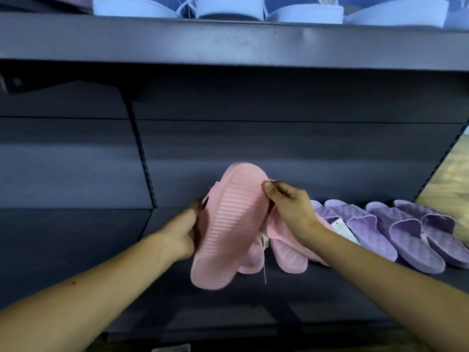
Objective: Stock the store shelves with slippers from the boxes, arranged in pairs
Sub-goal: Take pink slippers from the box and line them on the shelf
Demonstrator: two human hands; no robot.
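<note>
Dark shelf [76, 250]: purple slippers [380, 224] lined up at right. Pink slipper [228, 224] held sole-up just above the pink ones [289, 257] lying there. Left hand [185, 232] grips its left edge, right hand [291, 207] pinches the right edge. Risk: a skewed set-down shoves the lying ones, or the hanging string [265, 274] snags and splits the pair.

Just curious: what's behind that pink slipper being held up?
Behind the held slipper, more pink slippers lie on the shelf, heels showing. Their fronts are hidden by it and the right hand.
</note>
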